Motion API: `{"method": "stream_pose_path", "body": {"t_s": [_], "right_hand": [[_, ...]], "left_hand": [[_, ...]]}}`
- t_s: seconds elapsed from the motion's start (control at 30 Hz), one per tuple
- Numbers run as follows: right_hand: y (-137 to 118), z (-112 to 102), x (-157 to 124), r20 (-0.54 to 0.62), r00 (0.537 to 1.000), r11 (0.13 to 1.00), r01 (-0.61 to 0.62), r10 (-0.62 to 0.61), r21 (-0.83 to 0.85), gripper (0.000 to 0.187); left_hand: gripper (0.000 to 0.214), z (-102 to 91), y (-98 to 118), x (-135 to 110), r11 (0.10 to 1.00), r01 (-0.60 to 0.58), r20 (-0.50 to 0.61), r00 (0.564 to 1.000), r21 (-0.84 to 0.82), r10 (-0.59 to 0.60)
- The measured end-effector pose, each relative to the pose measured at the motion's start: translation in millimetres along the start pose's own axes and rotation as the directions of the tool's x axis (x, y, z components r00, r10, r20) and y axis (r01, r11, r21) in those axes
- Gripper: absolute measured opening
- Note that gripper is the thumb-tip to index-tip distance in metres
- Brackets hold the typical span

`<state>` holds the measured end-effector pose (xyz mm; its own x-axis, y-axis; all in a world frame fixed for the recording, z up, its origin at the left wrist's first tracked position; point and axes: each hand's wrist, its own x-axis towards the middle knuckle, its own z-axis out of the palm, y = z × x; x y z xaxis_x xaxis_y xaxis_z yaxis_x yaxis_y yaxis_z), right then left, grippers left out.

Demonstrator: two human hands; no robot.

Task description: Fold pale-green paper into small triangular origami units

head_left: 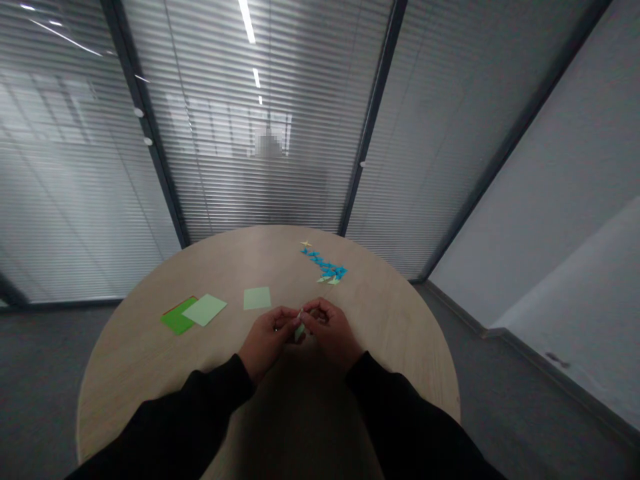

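**Left hand:** The left hand (267, 337) is curled almost shut, its fingertips pinching one side of a small folded paper piece (299, 331), pale green where it shows.

**Right hand:** The right hand (330, 331) is just as closed and meets the left at the same piece, so both have hold of it. The fingers hide most of its shape.

**Held piece:** It sits between the hands, above the round wood-finish table (380, 313), without touching it.

**Nearby:** Well ahead lies a loose line of folded blue paper pieces (324, 265), with pale green folded pieces (327, 281) at its near end and a pale yellow folded piece (306, 244) at its far end. To the left, a pale green sheet (205, 309) overlaps a bright green sheet (176, 318). Another pale green sheet (257, 298) lies apart.

**Risk:** A slackened pinch could let the small piece spring open or drop. A stray sleeve could scatter the loose, lightweight blue pieces.
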<state>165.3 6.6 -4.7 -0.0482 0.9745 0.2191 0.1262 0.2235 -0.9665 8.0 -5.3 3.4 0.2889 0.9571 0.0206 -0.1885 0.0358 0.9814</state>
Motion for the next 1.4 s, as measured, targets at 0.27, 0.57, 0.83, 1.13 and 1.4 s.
{"method": "stream_pose_path", "body": {"t_s": [0.27,0.57,0.83,1.13,1.4], "right_hand": [[-8.5,-5.3,0.3,0.073,0.997,0.996,0.041,-0.035,-0.073,0.016],[-9.7,-6.0,-1.2,0.071,0.995,0.997,0.069,-0.066,-0.043,0.01],[-10.5,-6.0,0.4,0.057,0.998,0.999,0.012,-0.01,-0.032,0.017],[-7.9,-5.8,1.9,0.05,0.996,0.994,0.079,-0.075,-0.079,0.023],[-11.3,-2.6,1.7,0.075,0.996,0.998,0.046,-0.042,-0.05,0.025]], "left_hand": [[0.039,-4.7,0.2,0.2,0.996,-0.013,0.088,0.996,0.092,0.005],[0.041,0.4,-3.6,-1.1,0.979,0.126,0.115,0.987,-0.163,-0.108],[0.043,-3.5,-3.7,-0.8,0.991,0.109,0.032,0.994,-0.08,-0.107],[0.039,-5.2,-4.1,1.0,0.977,-0.056,-0.036,0.997,0.204,0.065],[0.028,-8.0,2.8,-3.7,0.852,-0.193,-0.05,0.967,0.487,0.248]]}}
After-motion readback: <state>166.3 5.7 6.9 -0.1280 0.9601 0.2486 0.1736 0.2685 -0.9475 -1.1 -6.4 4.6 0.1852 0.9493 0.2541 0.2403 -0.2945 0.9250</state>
